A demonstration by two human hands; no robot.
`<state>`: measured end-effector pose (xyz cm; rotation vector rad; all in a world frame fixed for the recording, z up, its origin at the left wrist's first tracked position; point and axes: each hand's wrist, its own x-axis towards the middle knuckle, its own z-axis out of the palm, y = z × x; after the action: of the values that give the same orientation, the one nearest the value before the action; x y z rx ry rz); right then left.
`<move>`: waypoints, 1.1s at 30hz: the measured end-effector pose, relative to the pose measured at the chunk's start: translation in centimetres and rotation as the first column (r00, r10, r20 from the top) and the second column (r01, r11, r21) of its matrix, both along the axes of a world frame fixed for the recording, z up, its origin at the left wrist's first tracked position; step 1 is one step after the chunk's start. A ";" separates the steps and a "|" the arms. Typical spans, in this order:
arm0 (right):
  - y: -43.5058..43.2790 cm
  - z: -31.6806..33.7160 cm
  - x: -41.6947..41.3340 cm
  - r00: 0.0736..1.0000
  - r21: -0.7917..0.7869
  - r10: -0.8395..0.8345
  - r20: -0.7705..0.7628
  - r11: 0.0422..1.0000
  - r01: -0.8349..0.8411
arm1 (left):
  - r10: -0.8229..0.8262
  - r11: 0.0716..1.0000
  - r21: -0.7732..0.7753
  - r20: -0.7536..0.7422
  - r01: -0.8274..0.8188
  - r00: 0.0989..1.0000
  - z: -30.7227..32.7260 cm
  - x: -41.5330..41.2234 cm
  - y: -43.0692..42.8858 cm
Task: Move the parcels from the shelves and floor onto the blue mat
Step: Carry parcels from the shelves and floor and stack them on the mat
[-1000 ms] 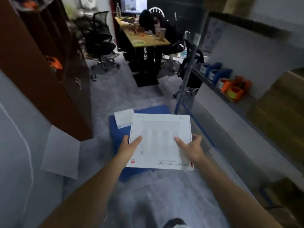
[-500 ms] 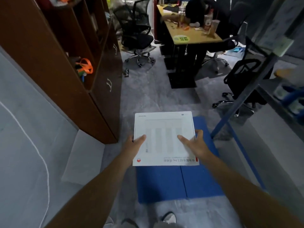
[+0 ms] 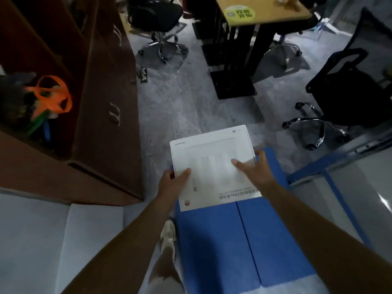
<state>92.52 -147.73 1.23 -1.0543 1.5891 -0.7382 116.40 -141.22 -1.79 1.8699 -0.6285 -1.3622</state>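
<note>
The left hand [image 3: 171, 183] and right hand [image 3: 254, 172] grip one flat white parcel [image 3: 214, 166], thumbs on top and fingers curled under its side edges, mostly hidden. It is held over the far end of one blue mat [image 3: 222, 240]. The grey floor [image 3: 180, 98] has a wooden cabinet [image 3: 110, 102] and two office chairs [image 3: 157, 15], both partly cut off.

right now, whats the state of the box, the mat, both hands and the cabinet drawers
white box, closed, held level over the far end of the mat
blue mat, unfolded, flat on the floor
left hand, grips the box's left edge, thumb on top
right hand, grips the box's right edge, thumb on top
cabinet drawers, shut
</note>
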 end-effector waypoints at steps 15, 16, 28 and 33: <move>-15.2 -32.0 5.2 0.989 0.144 0.127 -0.078 0.983 -0.115 | 0.056 0.986 0.155 0.045 -0.063 0.997 -31.9 5.6 -12.9; -15.4 -34.3 5.2 0.991 0.155 0.119 -0.068 0.982 -0.107 | 0.044 0.985 0.165 0.052 -0.052 0.998 -34.1 5.9 -13.6; -15.1 -50.9 4.5 0.997 0.254 0.074 -0.024 0.965 -0.065 | -0.062 0.964 0.264 0.058 0.045 0.996 -49.1 6.9 -16.9; -17.2 -51.7 4.5 0.991 0.251 0.118 -0.060 0.963 -0.099 | -0.007 0.961 0.278 0.004 0.006 1.000 -50.1 6.4 -16.9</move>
<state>97.03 -164.97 -50.47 -0.9850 1.6248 -0.4178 122.76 -158.15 -51.84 2.0929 -0.4637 -1.5145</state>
